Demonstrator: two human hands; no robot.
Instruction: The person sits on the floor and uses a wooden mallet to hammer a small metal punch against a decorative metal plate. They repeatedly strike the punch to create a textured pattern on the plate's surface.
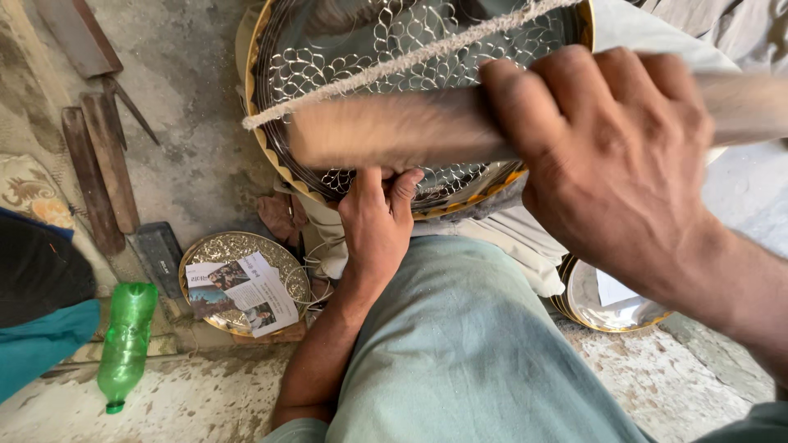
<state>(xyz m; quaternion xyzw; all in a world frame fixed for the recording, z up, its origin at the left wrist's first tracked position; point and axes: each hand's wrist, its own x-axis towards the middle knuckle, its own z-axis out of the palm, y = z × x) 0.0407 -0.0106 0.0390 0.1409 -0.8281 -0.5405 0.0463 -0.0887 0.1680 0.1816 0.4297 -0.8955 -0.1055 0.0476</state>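
Note:
A large round metal tray (271, 156) with an engraved leaf pattern and a scalloped gold rim stands tilted against my lap. My left hand (376, 220) presses on its lower edge, fingers curled over the rim. My right hand (611, 156) is close to the camera, clenched around a thick wooden stick (394, 130) that lies blurred across the tray's face. A rough twine cord (386, 67) stretches diagonally over the tray above the stick.
On the concrete floor at left lie wooden bars (103, 168), a dark metal tool (160, 258), a green plastic bottle (125, 340) and a small engraved tray (215, 246) with printed paper on it. Another shiny tray (579, 303) sits under my right forearm.

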